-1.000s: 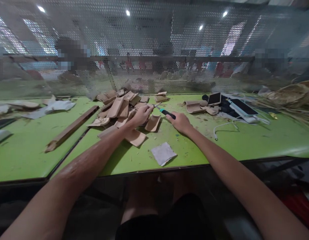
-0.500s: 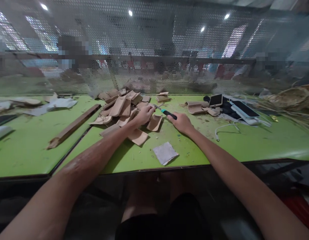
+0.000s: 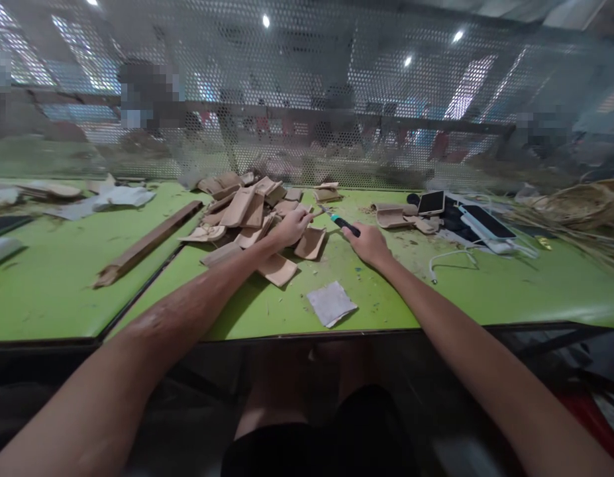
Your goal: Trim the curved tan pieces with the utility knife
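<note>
My right hand (image 3: 370, 245) is closed around the black and teal handle of a craft knife (image 3: 347, 226), its thin metal blade pointing up and left. Just left of the blade tip, my left hand (image 3: 293, 228) pinches a small, thin tan wood piece (image 3: 314, 212). A gap shows between that piece and the blade. Beneath and beside my left hand lies a heap of curved tan wood pieces (image 3: 238, 207). One loose curved piece (image 3: 310, 243) rests right of my left wrist, and a folded grey cloth or paper square (image 3: 331, 303) lies nearer the table edge.
A long wooden bar (image 3: 148, 244) lies left on the green table (image 3: 485, 301). Rightward are more curved pieces (image 3: 392, 215), two phones, one being this blue-edged phone (image 3: 487, 222), and a white cable (image 3: 453, 260). Behind stands a perforated metal screen (image 3: 297, 132).
The knife has drawn back from the piece in my left hand, so its tip is now apart from my fingers. The view has shifted slightly.
</note>
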`<state>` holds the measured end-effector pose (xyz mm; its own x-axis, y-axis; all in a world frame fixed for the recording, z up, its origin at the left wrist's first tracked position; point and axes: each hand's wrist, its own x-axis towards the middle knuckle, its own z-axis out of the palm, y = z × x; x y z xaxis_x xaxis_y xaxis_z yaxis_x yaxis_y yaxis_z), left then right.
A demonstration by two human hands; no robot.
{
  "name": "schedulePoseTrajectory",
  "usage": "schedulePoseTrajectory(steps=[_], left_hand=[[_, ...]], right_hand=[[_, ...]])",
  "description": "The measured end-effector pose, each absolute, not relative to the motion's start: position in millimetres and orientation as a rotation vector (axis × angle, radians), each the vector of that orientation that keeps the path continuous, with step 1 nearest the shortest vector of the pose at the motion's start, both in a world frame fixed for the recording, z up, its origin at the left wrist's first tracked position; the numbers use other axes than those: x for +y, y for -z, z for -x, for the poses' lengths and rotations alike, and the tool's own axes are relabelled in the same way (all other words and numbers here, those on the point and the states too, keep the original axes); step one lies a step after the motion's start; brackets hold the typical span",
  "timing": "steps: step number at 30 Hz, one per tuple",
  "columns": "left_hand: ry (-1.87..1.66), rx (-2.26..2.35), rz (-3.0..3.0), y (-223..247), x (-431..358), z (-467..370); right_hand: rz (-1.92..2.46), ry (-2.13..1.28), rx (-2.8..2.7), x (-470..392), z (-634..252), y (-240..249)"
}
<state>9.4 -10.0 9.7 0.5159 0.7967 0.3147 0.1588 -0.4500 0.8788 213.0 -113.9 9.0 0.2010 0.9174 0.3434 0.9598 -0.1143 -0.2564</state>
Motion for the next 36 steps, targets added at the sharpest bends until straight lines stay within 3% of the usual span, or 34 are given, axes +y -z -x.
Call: schedulePoseTrajectory(steps=[36], left_hand=[[-0.989,0.882,-2.12,-2.4,0.4,-13.8]], right_hand=[[2.017,0.144,-1.781,-113.5,-217.0,-10.9]])
